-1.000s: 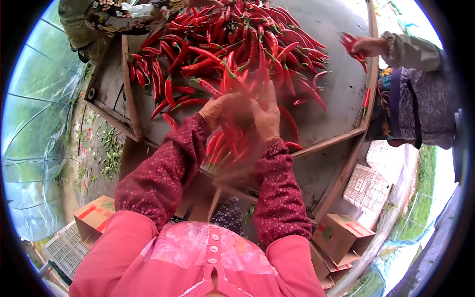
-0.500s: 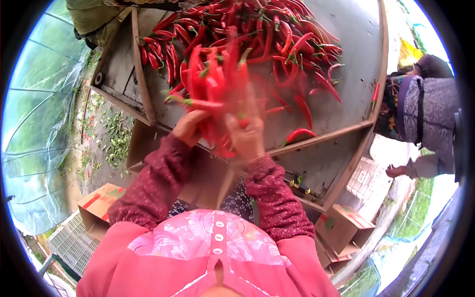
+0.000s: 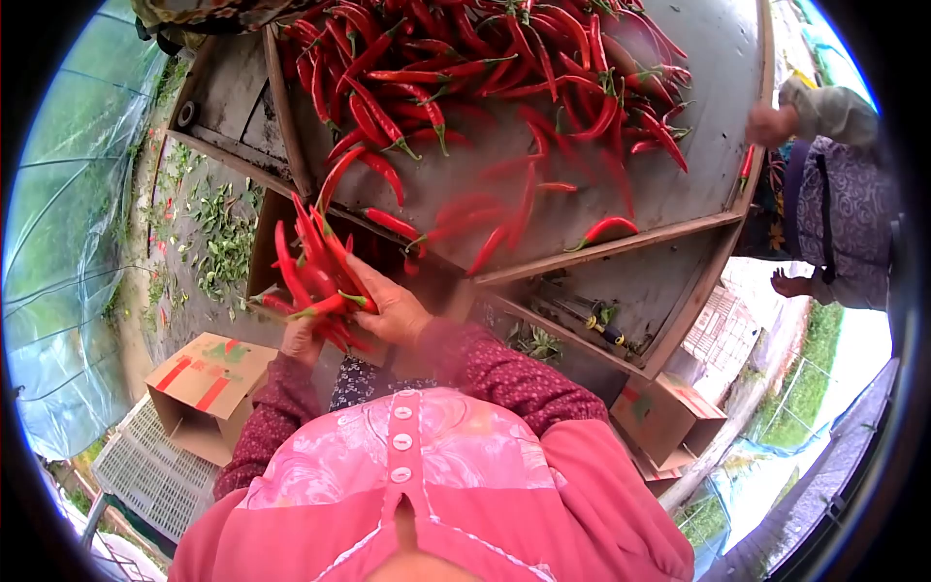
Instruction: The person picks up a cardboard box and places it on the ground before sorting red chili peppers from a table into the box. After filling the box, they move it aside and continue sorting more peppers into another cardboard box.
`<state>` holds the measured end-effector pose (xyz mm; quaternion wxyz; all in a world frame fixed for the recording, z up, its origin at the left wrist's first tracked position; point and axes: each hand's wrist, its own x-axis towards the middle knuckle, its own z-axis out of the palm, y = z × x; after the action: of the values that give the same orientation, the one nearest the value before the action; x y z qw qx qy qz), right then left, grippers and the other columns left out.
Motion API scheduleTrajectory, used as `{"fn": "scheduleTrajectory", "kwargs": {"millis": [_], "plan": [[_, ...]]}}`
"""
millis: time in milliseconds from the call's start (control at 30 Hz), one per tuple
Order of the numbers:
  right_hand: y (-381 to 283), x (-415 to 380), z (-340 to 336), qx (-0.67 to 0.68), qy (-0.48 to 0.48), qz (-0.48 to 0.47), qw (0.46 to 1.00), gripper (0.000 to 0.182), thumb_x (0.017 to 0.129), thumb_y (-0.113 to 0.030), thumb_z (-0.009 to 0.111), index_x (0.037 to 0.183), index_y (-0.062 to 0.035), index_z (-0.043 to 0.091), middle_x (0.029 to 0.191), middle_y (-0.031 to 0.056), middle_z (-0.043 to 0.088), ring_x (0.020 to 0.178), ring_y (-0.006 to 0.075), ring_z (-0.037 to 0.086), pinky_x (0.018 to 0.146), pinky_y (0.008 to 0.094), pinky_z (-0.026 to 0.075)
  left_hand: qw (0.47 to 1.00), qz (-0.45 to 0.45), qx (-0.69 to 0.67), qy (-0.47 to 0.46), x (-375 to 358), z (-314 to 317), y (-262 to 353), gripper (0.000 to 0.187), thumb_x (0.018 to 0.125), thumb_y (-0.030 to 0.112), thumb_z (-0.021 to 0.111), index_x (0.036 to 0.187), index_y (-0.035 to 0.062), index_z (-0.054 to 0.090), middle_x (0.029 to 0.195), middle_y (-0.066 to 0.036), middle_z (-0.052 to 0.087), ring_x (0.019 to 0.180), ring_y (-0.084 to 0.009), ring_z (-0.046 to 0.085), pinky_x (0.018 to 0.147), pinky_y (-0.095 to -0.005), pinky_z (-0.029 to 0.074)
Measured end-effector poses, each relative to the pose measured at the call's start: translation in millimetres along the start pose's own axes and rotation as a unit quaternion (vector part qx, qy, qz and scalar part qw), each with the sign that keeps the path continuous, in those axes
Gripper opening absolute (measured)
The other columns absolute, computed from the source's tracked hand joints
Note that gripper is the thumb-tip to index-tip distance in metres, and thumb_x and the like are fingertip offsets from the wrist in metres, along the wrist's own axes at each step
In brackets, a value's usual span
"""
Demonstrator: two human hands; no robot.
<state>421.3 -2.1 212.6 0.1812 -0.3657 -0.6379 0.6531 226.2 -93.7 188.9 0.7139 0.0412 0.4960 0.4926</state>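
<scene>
A bunch of red chili peppers (image 3: 315, 270) is gripped between both hands, over a cardboard box (image 3: 274, 225) beside the table's near edge. My left hand (image 3: 301, 341) closes round the bunch from below, its fingers partly hidden by the peppers. On the right side of the bunch, my right hand (image 3: 396, 308) wraps its fingers against the peppers. A large pile of red chili peppers (image 3: 504, 58) lies across the grey table (image 3: 718, 116). Several loose peppers near the table's front edge are smeared by motion.
Wooden strips (image 3: 621, 248) edge the table. A tool with a yellow and black handle (image 3: 603, 328) lies in the near right section. An open cardboard box (image 3: 208, 388) rests by a white plastic crate (image 3: 160, 475) at left. Another person's hand (image 3: 771, 124) is at the right.
Both hands have moved left and nearer my body with the bunch, from above the table to over the box. The other person's arm has come up at the right edge.
</scene>
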Motion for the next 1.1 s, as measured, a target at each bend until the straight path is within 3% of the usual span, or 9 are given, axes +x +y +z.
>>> {"fn": "scheduleTrajectory", "kwargs": {"millis": [167, 233, 367, 500, 667, 833, 900, 1033, 1100], "plan": [[17, -8, -19, -0.125, 0.008, 0.026, 0.992, 0.051, 0.080, -0.014, 0.058, 0.127, -0.0065, 0.042, 0.123, 0.0175, 0.049, 0.111, 0.0261, 0.051, 0.092, 0.0324, 0.041, 0.987, 0.012, 0.153, 0.048, 26, -17, -13, 0.057, 0.076, 0.010, 0.066, 0.126, 0.0020, 0.041, 0.121, -0.008, 0.051, 0.110, -0.0157, 0.049, 0.091, -0.0316, 0.040], [-10, -15, -58, -0.053, 0.070, 0.031, 0.996, 0.028, 0.079, -0.015, 0.058, 0.106, -0.0056, 0.058, 0.099, 0.0145, 0.061, 0.088, 0.0297, 0.061, 0.075, 0.0341, 0.049, 0.910, -0.049, 0.347, 0.223, 32, -8, -1, 0.049, 0.076, 0.010, 0.067, 0.120, -0.0011, 0.046, 0.114, -0.010, 0.055, 0.101, -0.0184, 0.055, 0.084, -0.0336, 0.046], [-33, -53, -182, -0.262, 0.337, -0.042, 0.903, 0.020, 0.079, -0.006, 0.056, 0.097, -0.0016, 0.060, 0.091, 0.0151, 0.061, 0.084, 0.0256, 0.061, 0.076, 0.0335, 0.048, 0.836, 0.171, 0.514, 0.084, 39, 78, 29, 0.039, 0.077, 0.014, 0.066, 0.110, -0.0028, 0.053, 0.103, -0.015, 0.058, 0.091, -0.0233, 0.059, 0.078, -0.0327, 0.048], [12, -100, -293, -0.473, 0.435, 0.078, 0.762, 0.037, 0.074, -0.015, 0.064, 0.108, -0.0035, 0.055, 0.106, 0.0157, 0.057, 0.103, 0.0305, 0.052, 0.089, 0.0391, 0.041, 0.589, 0.379, 0.710, -0.072, 74, 162, 31, 0.055, 0.072, 0.015, 0.068, 0.120, 0.0009, 0.046, 0.113, -0.017, 0.052, 0.105, -0.0318, 0.050, 0.089, -0.0348, 0.042], [35, -97, -325, -0.500, 0.447, 0.183, 0.719, 0.041, 0.072, -0.020, 0.066, 0.110, -0.0079, 0.055, 0.105, 0.0140, 0.057, 0.104, 0.0315, 0.051, 0.089, 0.0405, 0.039, 0.501, 0.347, 0.784, -0.118, 129, 225, 9, 0.073, 0.068, 0.015, 0.068, 0.130, 0.0008, 0.032, 0.121, -0.017, 0.044, 0.113, -0.0342, 0.042, 0.095, -0.0370, 0.037], [35, -90, -340, -0.462, 0.419, 0.252, 0.740, 0.032, 0.074, -0.021, 0.065, 0.103, -0.0091, 0.056, 0.102, 0.0121, 0.057, 0.100, 0.0297, 0.053, 0.085, 0.0407, 0.040, 0.473, 0.303, 0.816, -0.140, 155, 240, 5, 0.065, 0.066, 0.011, 0.064, 0.124, 0.0003, 0.036, 0.105, -0.016, 0.048, 0.099, -0.0322, 0.048, 0.088, -0.0381, 0.041], [34, -98, -343, -0.434, 0.435, 0.182, 0.768, 0.025, 0.075, -0.017, 0.062, 0.097, -0.0072, 0.056, 0.096, 0.0113, 0.059, 0.094, 0.0292, 0.055, 0.081, 0.0414, 0.042, 0.485, 0.208, 0.840, -0.126, 152, 246, 4, 0.058, 0.066, 0.012, 0.063, 0.118, 0.0016, 0.039, 0.107, -0.016, 0.048, 0.103, -0.0320, 0.047, 0.087, -0.0368, 0.042], [20, -125, -332, -0.258, 0.400, 0.098, 0.874, 0.020, 0.074, -0.010, 0.061, 0.093, -0.0055, 0.057, 0.092, 0.0120, 0.060, 0.086, 0.0306, 0.057, 0.075, 0.0389, 0.046, 0.531, 0.279, 0.798, -0.061, 154, 230, -5, 0.035, 0.070, 0.012, 0.059, 0.103, 0.0050, 0.049, 0.102, -0.015, 0.054, 0.097, -0.0314, 0.053, 0.080, -0.0396, 0.045], [8, -133, -327, -0.330, 0.369, 0.069, 0.866, 0.019, 0.072, -0.011, 0.063, 0.091, -0.0073, 0.058, 0.095, 0.0101, 0.060, 0.092, 0.0280, 0.056, 0.080, 0.0375, 0.043, 0.704, 0.244, 0.667, -0.030, 154, 222, -3, 0.028, 0.071, 0.011, 0.058, 0.097, 0.0058, 0.052, 0.095, -0.014, 0.057, 0.090, -0.0315, 0.056, 0.076, -0.0392, 0.046]]}}
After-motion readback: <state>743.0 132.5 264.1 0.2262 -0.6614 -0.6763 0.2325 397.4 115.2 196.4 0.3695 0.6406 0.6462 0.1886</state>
